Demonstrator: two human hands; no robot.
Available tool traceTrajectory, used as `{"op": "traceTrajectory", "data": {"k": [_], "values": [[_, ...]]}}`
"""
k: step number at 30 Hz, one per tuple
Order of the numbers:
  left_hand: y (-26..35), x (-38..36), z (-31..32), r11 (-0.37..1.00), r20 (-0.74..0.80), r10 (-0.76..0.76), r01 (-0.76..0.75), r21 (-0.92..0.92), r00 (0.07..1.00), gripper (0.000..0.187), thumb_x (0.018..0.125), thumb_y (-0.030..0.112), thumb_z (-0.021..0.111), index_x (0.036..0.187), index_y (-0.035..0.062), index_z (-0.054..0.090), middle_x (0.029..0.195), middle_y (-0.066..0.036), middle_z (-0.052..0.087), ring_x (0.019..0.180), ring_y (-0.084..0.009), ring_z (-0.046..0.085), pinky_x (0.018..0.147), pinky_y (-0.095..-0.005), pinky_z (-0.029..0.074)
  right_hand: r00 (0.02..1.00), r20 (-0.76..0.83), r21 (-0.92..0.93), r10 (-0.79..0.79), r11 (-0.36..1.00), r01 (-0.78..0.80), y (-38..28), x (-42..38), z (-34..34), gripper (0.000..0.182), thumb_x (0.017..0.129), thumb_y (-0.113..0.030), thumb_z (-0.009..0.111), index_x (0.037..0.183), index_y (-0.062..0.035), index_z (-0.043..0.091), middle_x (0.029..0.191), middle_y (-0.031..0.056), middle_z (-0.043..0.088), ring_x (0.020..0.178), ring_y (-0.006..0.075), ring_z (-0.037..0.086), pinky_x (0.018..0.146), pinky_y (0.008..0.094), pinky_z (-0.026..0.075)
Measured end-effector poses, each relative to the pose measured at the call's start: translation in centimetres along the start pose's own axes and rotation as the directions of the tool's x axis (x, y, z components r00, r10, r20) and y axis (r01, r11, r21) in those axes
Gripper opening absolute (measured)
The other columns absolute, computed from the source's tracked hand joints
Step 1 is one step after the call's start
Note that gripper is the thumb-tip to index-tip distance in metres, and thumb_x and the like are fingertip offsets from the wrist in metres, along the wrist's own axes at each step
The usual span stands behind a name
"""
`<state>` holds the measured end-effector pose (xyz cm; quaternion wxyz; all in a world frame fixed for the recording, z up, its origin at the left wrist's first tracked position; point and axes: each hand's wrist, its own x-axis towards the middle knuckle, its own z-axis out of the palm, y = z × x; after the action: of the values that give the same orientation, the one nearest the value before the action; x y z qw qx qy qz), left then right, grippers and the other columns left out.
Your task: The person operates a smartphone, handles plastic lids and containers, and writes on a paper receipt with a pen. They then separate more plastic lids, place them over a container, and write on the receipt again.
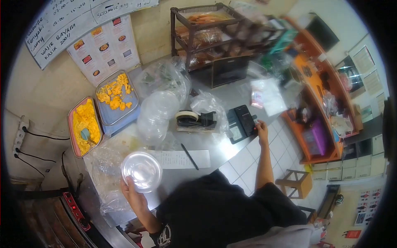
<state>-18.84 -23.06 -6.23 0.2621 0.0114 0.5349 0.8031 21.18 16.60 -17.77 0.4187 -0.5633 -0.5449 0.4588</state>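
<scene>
My left hand (131, 193) grips the rim of a round clear plastic lid or shallow bowl (142, 171), its fingers partly hidden under it. This piece is above the left part of the metal table, near a sheet of clear plastic. At the table's right edge my right hand (261, 131) has its fingers closed at the side of a phone in a black flip case (247, 119), which lies open. A tape dispenser (196, 120) is left of the phone. Below it, a black pen (190, 156) lies across a handwritten paper strip (173, 159).
Stacked clear round containers (155, 113) stand by the wall. Two trays hold yellow food, a blue one (120, 113) and a pink one (74, 136) with a scoop. A brown rack (190, 53) is at the back. A wooden stool (297, 184) stands on the right floor.
</scene>
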Motion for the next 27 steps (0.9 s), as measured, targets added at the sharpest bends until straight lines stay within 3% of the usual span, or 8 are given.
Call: {"op": "traceTrajectory", "data": {"k": [8, 16, 20, 22, 27], "values": [[0.5, -0.1, 0.3, 1.0, -0.002, 0.007, -0.007, -0.005, 1.0, 0.032, 0.091, 0.019, 0.05, 0.117, 0.0008, 0.048, 0.107, -0.009, 0.056, 0.096, -0.0144, 0.054, 0.084, -0.0284, 0.042, 0.999, 0.03, 0.023, -0.024, 0.999, 0.024, 0.3, -0.1, 0.0, 0.031, 0.083, -0.007, 0.055, 0.113, -0.0008, 0.049, 0.085, 0.0038, 0.054, 0.075, 0.0113, 0.051, 0.072, 0.022, 0.041], [0.5, -0.1, 0.4, 1.0, 0.0, 0.0, 0.0, -0.013, 1.0, 0.033, 0.091, 0.019, 0.05, 0.119, 0.0012, 0.046, 0.11, -0.009, 0.054, 0.099, -0.0155, 0.053, 0.085, -0.0295, 0.043, 0.996, 0.081, -0.034, -0.034, 0.999, 0.037, -0.2, -0.8, 1.0, 0.052, 0.07, -0.005, 0.069, 0.116, -0.0018, 0.045, 0.088, 0.0021, 0.047, 0.078, 0.0104, 0.047, 0.072, 0.0228, 0.04], [0.5, -0.2, 0.5, 1.0, 0.001, -0.002, 0.002, -0.012, 1.0, 0.034, 0.091, 0.019, 0.05, 0.12, 0.0009, 0.045, 0.111, -0.01, 0.053, 0.1, -0.0164, 0.053, 0.086, -0.0303, 0.042, 0.992, 0.114, -0.007, -0.058, 0.998, 0.059, 0.2, -0.6, 0.7, 0.049, 0.072, -0.004, 0.066, 0.116, -0.0018, 0.046, 0.089, 0.0017, 0.047, 0.078, 0.0104, 0.047, 0.072, 0.0231, 0.04], [0.6, -0.3, 0.5, 1.0, -0.005, -0.004, 0.004, -0.013, 1.0, 0.035, 0.091, 0.019, 0.051, 0.12, 0.0008, 0.045, 0.112, -0.01, 0.053, 0.1, -0.0166, 0.053, 0.086, -0.0304, 0.042, 0.999, 0.047, 0.085, -0.028, 0.996, 0.024, 0.5, -0.3, 0.6, 0.041, 0.076, -0.003, 0.061, 0.115, -0.0015, 0.047, 0.089, 0.0013, 0.047, 0.076, 0.0102, 0.047, 0.072, 0.0231, 0.04], [0.6, -0.3, 0.6, 1.0, -0.016, -0.004, 0.003, -0.015, 1.0, 0.036, 0.091, 0.019, 0.051, 0.121, 0.0005, 0.044, 0.113, -0.01, 0.053, 0.1, -0.0166, 0.053, 0.086, -0.0305, 0.042, 0.997, 0.032, -0.007, -0.066, 0.998, 0.066, 0.3, -0.3, 0.5, 0.033, 0.081, -0.006, 0.056, 0.112, -0.0023, 0.049, 0.084, 0.0001, 0.049, 0.074, 0.0099, 0.047, 0.069, 0.0221, 0.039]]}}
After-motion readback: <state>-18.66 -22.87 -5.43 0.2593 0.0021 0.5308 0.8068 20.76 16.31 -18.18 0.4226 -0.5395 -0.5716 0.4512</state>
